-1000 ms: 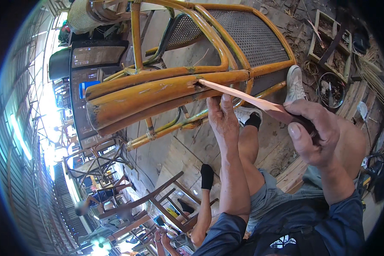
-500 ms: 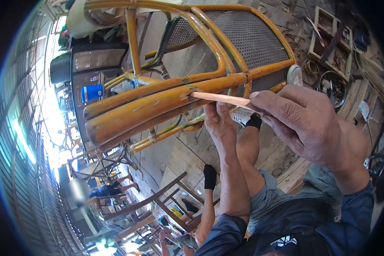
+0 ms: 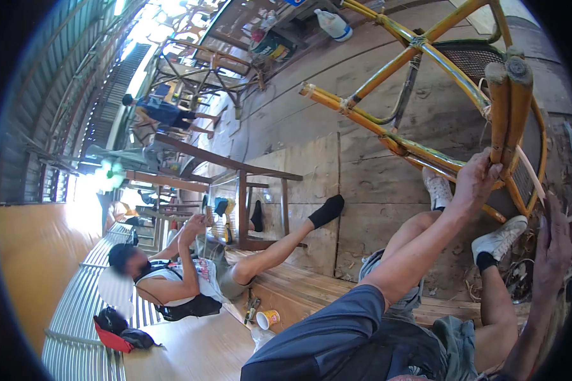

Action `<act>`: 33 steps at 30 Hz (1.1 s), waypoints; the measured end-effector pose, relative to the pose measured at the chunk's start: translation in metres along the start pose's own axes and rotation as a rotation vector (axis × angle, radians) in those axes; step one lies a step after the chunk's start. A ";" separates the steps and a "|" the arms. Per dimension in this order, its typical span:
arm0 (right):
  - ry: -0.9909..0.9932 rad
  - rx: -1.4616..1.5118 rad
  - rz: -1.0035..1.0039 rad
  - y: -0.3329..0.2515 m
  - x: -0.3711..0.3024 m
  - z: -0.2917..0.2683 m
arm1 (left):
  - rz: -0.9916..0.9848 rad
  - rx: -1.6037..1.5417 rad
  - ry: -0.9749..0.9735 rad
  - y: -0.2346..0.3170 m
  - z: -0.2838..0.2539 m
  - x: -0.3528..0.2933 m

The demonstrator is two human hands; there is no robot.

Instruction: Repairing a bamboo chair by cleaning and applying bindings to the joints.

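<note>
A rattan chair (image 3: 419, 41) with yellow-brown poles and a dark woven panel lies tipped on the floor at the upper right. Two thick pole ends (image 3: 510, 108), side by side, point toward me. My left hand (image 3: 478, 178) is closed round the underside of these poles; part of its fingers is hidden behind them. A pale flat rattan strip (image 3: 531, 170) runs from behind the poles down to my right hand (image 3: 555, 244). The fingers of that hand are long and close together at the strip's lower end, partly seen edge-on.
On the left a person (image 3: 190, 276) sits working at a dark wooden chair frame (image 3: 241, 203). Another person (image 3: 162, 114) bends farther back. A white jug (image 3: 333, 25) and a dark bucket (image 3: 273, 47) stand at the back. A yellow can (image 3: 268, 317) rests near my left elbow.
My view has swung left, so the chair now sits at the upper right and the seated person shows fully. My right hand is lower and farther right along the strip; my left has moved to the pole ends.
</note>
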State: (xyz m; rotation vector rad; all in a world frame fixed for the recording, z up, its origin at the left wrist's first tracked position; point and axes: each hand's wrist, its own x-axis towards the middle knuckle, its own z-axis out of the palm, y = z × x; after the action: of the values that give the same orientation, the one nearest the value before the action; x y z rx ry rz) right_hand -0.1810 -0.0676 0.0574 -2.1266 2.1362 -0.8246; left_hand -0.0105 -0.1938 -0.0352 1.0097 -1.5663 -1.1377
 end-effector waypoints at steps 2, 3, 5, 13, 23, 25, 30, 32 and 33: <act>0.028 0.012 0.006 -0.018 0.009 0.009 | -0.027 -0.068 -0.038 -0.022 -0.012 0.001; -0.059 0.193 0.055 -0.020 0.018 0.010 | -0.076 -0.098 -0.022 -0.017 -0.018 -0.001; -0.126 0.426 0.131 -0.029 0.034 0.008 | -0.132 0.146 -0.033 -0.004 -0.037 0.000; -0.292 0.432 0.346 -0.049 0.051 -0.024 | 0.032 0.150 0.011 -0.015 -0.016 0.001; -0.257 0.070 0.284 -0.064 0.055 -0.022 | 0.055 0.197 0.192 -0.020 -0.009 -0.011; -0.274 0.099 0.330 -0.065 0.057 -0.020 | 0.050 0.163 0.180 -0.028 -0.014 -0.002; -0.276 0.330 0.485 -0.070 0.056 -0.020 | 0.073 0.185 0.220 -0.027 -0.014 0.001; -0.210 -0.030 0.145 -0.068 0.055 -0.017 | 0.085 0.171 0.204 -0.027 -0.016 0.001; -0.224 -0.095 0.116 -0.067 0.055 -0.019 | 0.077 0.186 0.200 -0.024 -0.017 0.000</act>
State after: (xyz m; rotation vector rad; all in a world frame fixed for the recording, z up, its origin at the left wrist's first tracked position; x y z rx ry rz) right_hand -0.1299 -0.1084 0.1176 -2.0025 2.1945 -0.4600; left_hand 0.0084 -0.2031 -0.0561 1.1378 -1.5552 -0.8231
